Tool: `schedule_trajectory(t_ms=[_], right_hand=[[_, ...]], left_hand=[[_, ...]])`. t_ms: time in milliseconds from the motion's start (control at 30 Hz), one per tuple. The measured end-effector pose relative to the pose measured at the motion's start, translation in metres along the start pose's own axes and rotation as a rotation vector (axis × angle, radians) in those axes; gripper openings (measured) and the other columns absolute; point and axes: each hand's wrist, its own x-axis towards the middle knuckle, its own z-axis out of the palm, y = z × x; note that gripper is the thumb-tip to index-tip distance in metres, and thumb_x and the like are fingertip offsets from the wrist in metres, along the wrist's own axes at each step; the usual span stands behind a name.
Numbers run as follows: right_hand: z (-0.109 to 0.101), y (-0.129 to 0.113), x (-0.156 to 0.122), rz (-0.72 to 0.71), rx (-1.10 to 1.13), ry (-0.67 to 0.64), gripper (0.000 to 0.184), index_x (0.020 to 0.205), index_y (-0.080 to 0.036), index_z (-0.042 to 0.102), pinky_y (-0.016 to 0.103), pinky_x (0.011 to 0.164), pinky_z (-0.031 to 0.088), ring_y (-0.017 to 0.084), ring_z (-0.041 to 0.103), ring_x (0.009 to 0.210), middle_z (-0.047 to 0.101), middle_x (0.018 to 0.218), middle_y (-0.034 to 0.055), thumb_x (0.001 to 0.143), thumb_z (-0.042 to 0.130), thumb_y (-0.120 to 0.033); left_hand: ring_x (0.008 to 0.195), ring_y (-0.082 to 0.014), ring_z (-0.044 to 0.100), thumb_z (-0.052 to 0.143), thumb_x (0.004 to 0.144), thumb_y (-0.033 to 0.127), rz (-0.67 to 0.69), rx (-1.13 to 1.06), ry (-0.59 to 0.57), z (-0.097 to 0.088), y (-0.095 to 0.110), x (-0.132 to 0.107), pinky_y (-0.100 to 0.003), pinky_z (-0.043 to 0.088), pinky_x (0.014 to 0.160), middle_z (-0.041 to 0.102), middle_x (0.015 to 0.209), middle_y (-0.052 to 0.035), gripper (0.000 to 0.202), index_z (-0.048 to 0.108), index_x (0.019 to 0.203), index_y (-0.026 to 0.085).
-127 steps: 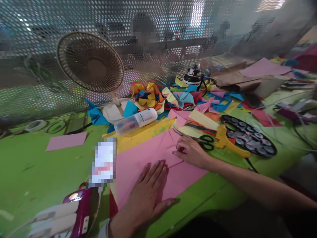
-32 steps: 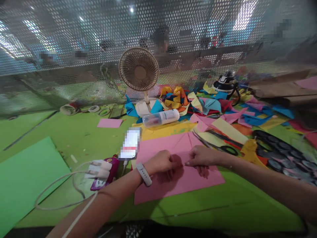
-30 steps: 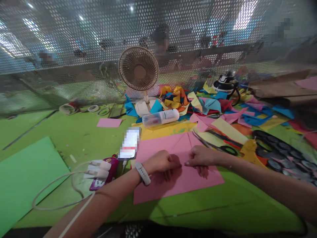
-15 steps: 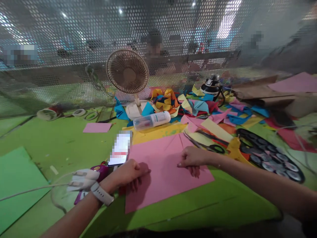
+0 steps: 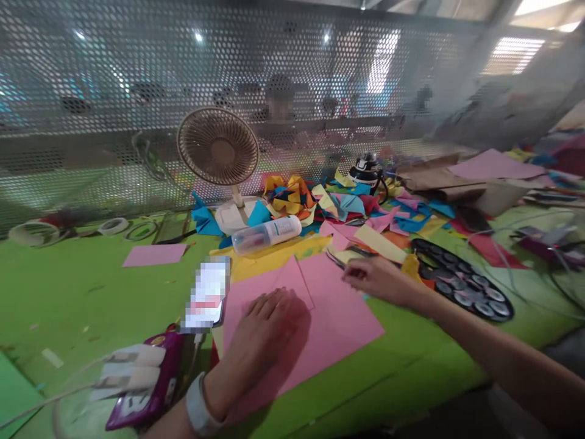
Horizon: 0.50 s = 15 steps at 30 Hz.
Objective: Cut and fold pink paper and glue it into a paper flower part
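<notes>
A large pink paper sheet (image 5: pixel 338 311) with fold creases lies on the green table (image 5: pixel 91 292) in front of me. My left hand (image 5: pixel 265 326) rests flat on the sheet's left part, fingers stretched out, and a pale watch band is on its wrist. My right hand (image 5: pixel 377 280) hovers at the sheet's upper right edge, blurred by motion, fingers loosely curled; I cannot tell whether it holds anything. Black-handled scissors lie just beyond it, mostly hidden by the hand.
A phone (image 5: pixel 205 296) and a purple power bank (image 5: pixel 146 381) with white plugs lie at the left. Behind are a small fan (image 5: pixel 218 146), a clear bottle (image 5: pixel 267 233), a heap of coloured folded papers (image 5: pixel 320 204), a black paint palette (image 5: pixel 461 286), tape rolls (image 5: pixel 114 225) and a perforated metal screen.
My left hand has opened from a fist at the sheet's left edge and now lies flat on the pink paper. My right hand has lifted off the sheet toward its upper right.
</notes>
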Motion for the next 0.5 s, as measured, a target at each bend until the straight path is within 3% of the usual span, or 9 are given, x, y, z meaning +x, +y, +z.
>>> schedule_trajectory(t_ms=[100, 200, 300, 500], right_hand=[[-0.024, 0.027, -0.011, 0.127, -0.279, 0.030, 0.013, 0.083, -0.021, 0.063, 0.025, 0.060, 0.037, 0.019, 0.060, 0.074, 0.067, 0.083, 0.0032, 0.080, 0.050, -0.025], [-0.028, 0.041, -0.015, 0.164, -0.384, -0.040, 0.020, 0.091, -0.020, 0.062, 0.027, 0.062, 0.036, 0.022, 0.060, 0.082, 0.065, 0.093, 0.0064, 0.075, 0.051, -0.023], [-0.022, 0.041, -0.012, 0.170, -0.437, -0.113, 0.029, 0.097, -0.019, 0.060, 0.027, 0.064, 0.036, 0.026, 0.059, 0.090, 0.063, 0.101, 0.0094, 0.069, 0.053, -0.020], [-0.021, 0.034, -0.007, 0.134, -0.391, -0.159, 0.021, 0.086, -0.020, 0.062, 0.024, 0.060, 0.035, 0.020, 0.061, 0.078, 0.067, 0.083, 0.0035, 0.067, 0.054, -0.017]], left_hand=[[0.129, -0.0288, 0.038, 0.046, 0.089, 0.048, 0.032, 0.071, 0.012, 0.015, -0.005, -0.005, -0.048, 0.032, 0.105, 0.043, 0.141, -0.0105, 0.057, 0.036, 0.138, 0.020], [0.132, -0.0300, 0.033, 0.042, 0.088, 0.056, 0.050, 0.105, -0.007, 0.022, -0.007, -0.009, -0.050, 0.030, 0.106, 0.036, 0.146, -0.0086, 0.062, 0.032, 0.140, 0.024], [0.134, -0.0301, 0.030, 0.040, 0.088, 0.057, 0.063, 0.123, -0.053, 0.023, -0.008, -0.012, -0.051, 0.028, 0.106, 0.032, 0.147, -0.0097, 0.064, 0.029, 0.142, 0.024], [0.135, -0.0302, 0.028, 0.037, 0.089, 0.058, 0.090, 0.156, -0.087, 0.024, -0.011, -0.016, -0.051, 0.028, 0.106, 0.031, 0.147, -0.0117, 0.067, 0.026, 0.144, 0.022]])
